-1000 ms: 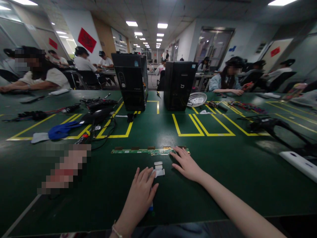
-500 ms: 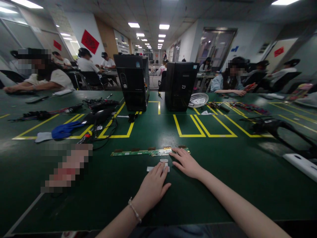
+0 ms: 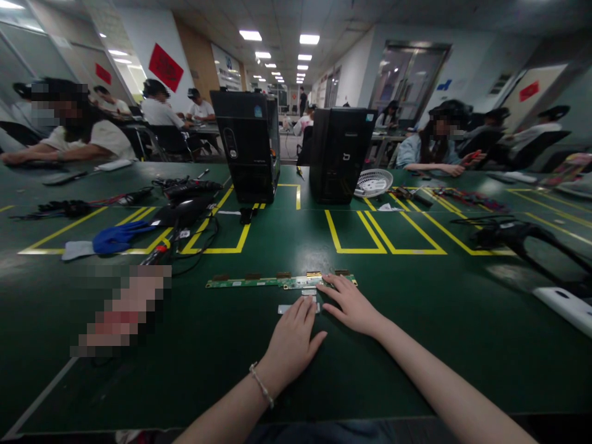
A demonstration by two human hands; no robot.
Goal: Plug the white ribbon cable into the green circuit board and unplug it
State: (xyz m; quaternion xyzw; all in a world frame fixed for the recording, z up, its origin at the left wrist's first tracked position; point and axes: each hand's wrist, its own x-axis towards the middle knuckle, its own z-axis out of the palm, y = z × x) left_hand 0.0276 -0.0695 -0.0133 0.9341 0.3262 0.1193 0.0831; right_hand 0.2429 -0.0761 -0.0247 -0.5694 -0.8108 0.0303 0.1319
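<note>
"Where was the board [image 3: 254, 283]?"

"In the head view, it lay lengthwise across the bench [image 3: 370, 382], the right hand [image 3: 351, 305] resting, fingers spread, near its right end."

"The left hand [image 3: 291, 339]?"

"Its outstretched fingers covered part of a white cable [image 3: 283, 309] just this side of the board."

Green tabletop [image 3: 194, 382] before me, marked out in yellow tape [image 3: 361, 250]. Straight ahead of me, two black computer towers [image 3: 341, 157] standing upright, apart. White slotted basket [image 3: 374, 184] just beside the right one. To my left: blue work glove [image 3: 118, 237] with pale cuff, lying flat; dark cable bundle [image 3: 65, 208] beyond it. To my right, white slab-like object [image 3: 567, 308], type unclear. Farther off, seated co-worker in light-blue sleeves [image 3: 416, 150]; red poster [image 3: 165, 68] hung diamond-wise.
</note>
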